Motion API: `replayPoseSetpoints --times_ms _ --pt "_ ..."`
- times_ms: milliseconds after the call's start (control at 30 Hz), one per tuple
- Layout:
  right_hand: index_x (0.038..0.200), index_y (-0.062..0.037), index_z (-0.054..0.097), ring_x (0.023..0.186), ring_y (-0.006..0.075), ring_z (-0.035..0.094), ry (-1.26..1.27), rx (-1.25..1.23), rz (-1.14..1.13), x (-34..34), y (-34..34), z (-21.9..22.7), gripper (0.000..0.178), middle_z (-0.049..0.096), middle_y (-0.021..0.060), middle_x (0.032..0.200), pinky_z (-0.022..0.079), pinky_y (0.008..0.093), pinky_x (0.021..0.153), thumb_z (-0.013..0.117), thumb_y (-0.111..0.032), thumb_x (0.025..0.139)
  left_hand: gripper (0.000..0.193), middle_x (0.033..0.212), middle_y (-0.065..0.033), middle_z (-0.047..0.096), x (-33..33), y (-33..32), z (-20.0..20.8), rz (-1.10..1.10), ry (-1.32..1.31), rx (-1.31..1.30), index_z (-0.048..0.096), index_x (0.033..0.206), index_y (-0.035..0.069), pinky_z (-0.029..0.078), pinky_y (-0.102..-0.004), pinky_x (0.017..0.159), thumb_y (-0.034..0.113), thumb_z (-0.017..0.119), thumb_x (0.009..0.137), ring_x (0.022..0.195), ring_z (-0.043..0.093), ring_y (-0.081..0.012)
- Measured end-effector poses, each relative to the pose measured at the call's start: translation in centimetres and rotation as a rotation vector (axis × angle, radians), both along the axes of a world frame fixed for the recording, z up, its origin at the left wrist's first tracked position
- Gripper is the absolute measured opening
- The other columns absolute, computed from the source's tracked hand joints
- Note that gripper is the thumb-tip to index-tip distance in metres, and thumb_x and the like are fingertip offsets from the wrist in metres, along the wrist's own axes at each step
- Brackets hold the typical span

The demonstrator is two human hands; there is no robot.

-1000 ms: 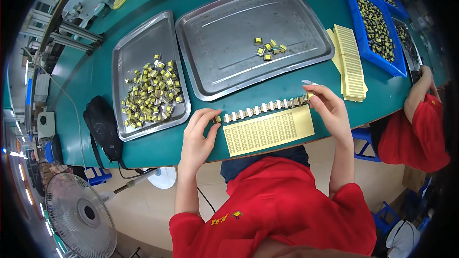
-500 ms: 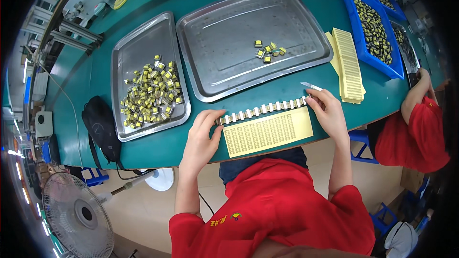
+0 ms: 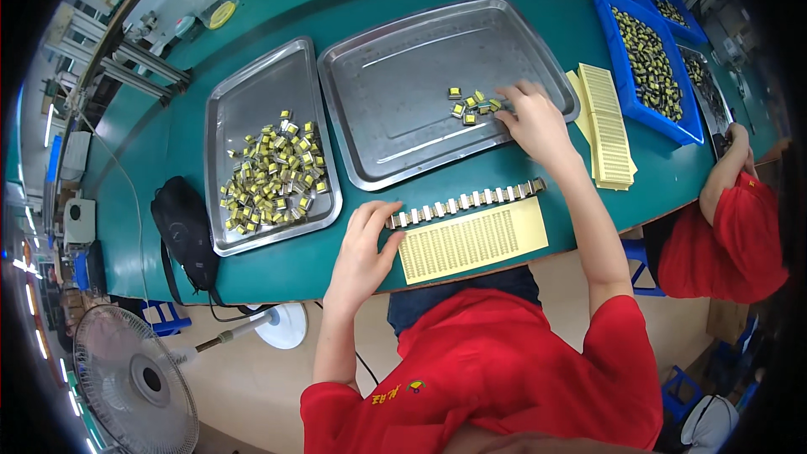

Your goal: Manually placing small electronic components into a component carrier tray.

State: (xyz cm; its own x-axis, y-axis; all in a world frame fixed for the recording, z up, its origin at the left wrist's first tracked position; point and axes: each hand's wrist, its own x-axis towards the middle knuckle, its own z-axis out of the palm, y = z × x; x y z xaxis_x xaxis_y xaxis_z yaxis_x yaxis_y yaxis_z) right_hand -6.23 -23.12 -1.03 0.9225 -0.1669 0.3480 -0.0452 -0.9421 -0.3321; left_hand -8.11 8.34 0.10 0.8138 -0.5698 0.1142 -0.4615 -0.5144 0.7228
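A row of small metal-cased components (image 3: 466,204) stands side by side on the green bench (image 3: 185,139), along the far edge of a pale yellow printed sheet (image 3: 471,244) that lies at the bench's near edge. The left hand (image 3: 360,254) is at the row's left end, thumb and forefinger parted with the end component between them; whether they press on it cannot be told. The right hand (image 3: 540,124) reaches over the near edge of the large metal tray (image 3: 403,76), thumb and forefinger apart beside a few loose yellow-wrapped components (image 3: 471,107) lying toward that tray's near right corner; no component shows lifted, and contact is unclear. Left of it, a narrower metal tray (image 3: 261,84) carries a heap of yellow-wrapped components (image 3: 277,172) in its near half. Beyond the large tray's right edge lie stacked yellow sheets (image 3: 609,126), then a blue bin (image 3: 672,128) full of similar components. A black bag (image 3: 183,231) rests by the bench's near edge, left of the narrower tray.
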Motion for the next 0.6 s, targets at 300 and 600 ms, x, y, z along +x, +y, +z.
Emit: replayPoseSetpoints --times_ms 300,600 --pt "0.112 -0.0048 0.068 0.095 0.0208 0.064 0.186 0.525 0.023 -1.6 -1.4 1.3 0.026 0.068 0.0104 0.105 0.051 0.032 0.083 0.065 -0.009 0.086 0.033 0.114 -0.0121 0.059 -1.8 1.1 0.3 0.108 -0.14 -0.035 0.062 0.114 0.003 0.047 -0.0381 0.088 0.002 0.07 0.083 0.105 0.058 -0.0306" --pt "0.121 -0.0054 0.065 0.084 0.0087 0.055 0.31 0.65 0.066 -9.6 -2.6 3.7 0.029 0.065 0.0029 0.097 0.045 0.0227 0.075 0.06 -0.006 0.092 0.03 0.112 -0.0116 0.063 -3.4 0.7 0.3 0.153 -0.176 -0.145 0.063 0.112 0.002 0.049 -0.0326 0.074 -0.005 0.066 0.084 0.097 0.061 -0.0255"
